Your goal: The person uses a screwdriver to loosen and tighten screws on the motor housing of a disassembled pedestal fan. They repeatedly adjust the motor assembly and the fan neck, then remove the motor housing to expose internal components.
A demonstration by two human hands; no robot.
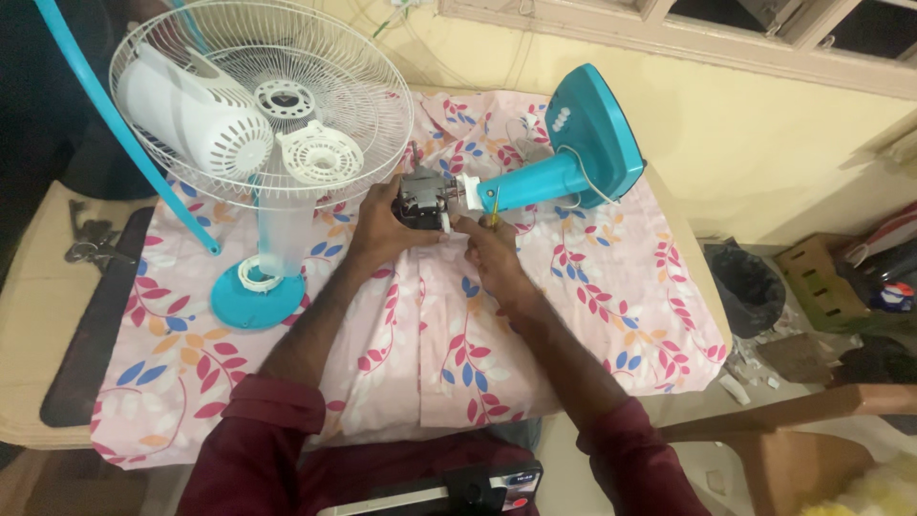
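The person's left hand (382,227) was closed around the dark metal fan motor (421,199), fingers wrapped over its left side, holding it just above the pink cloth with a red, blue and orange leaf print (592,287) that covered the counter (38,315). The right hand (485,250) was pinched shut on a slim yellow-handled screwdriver (495,205), which stood nearly upright at the joint where the motor met the white collar of the teal plastic fan stand (583,153); the tip of the tool was hidden, so whether it sat in a screw could not be told. The stand lay on its side on the cloth, its neck pointing toward the motor and its broad base tilted up toward the wall. To the left of the hands, a round white wire fan guard (353,86) leaned over the cloth, with a white slotted plastic motor cover (196,115) resting against it and a white round hub cap (320,153) at its middle. Below the guard lay translucent fan blades (277,234) over a teal round disc (248,301). A black mat (91,334) lay along the left edge of the counter, and a black bin (750,282) stood on the floor at the right.
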